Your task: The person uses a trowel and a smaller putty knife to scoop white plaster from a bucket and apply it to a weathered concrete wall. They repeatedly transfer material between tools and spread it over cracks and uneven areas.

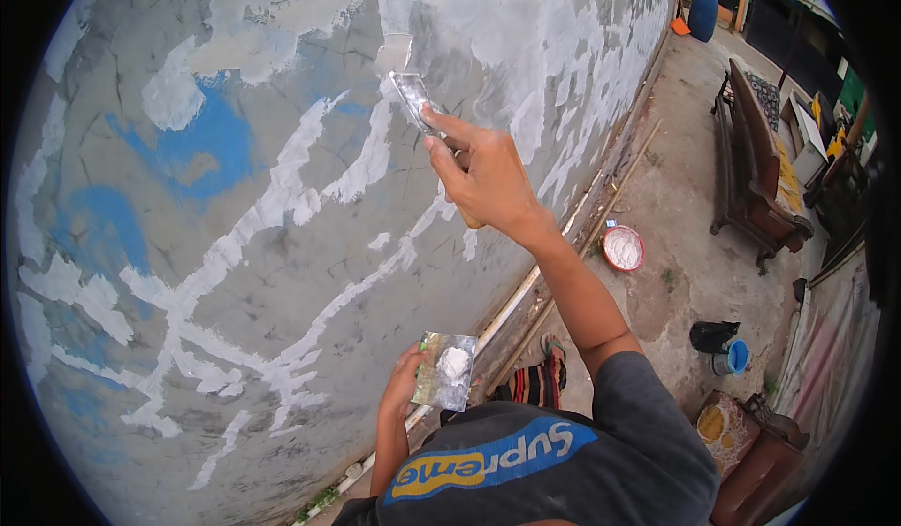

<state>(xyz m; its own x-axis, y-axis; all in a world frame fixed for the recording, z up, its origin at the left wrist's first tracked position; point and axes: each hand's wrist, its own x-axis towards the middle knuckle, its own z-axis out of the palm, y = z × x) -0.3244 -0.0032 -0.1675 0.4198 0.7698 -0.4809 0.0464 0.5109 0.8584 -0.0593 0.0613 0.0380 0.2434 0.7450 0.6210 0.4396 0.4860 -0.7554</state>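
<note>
My right hand [493,179] grips a putty knife [411,99], its thumb and fingers wrapped round the handle and one finger laid along the metal blade. The blade's tip meets the wall at a fresh light patch of putty [395,52]. Lower down, close to my body, my left hand [402,376] holds a flat rectangular plate [432,387] by its edge. A lump of white putty [454,365] sits on that plate. The grey wall [310,338] carries many white putty streaks and some blue paint patches.
A red-rimmed basin [623,247] of white material stands on the ground to the right. Further right are a wooden bench [751,160], a blue bucket [731,358] and a carved wooden seat [760,460]. A blue barrel [702,15] stands far off. A pipe [511,308] follows the wall's foot.
</note>
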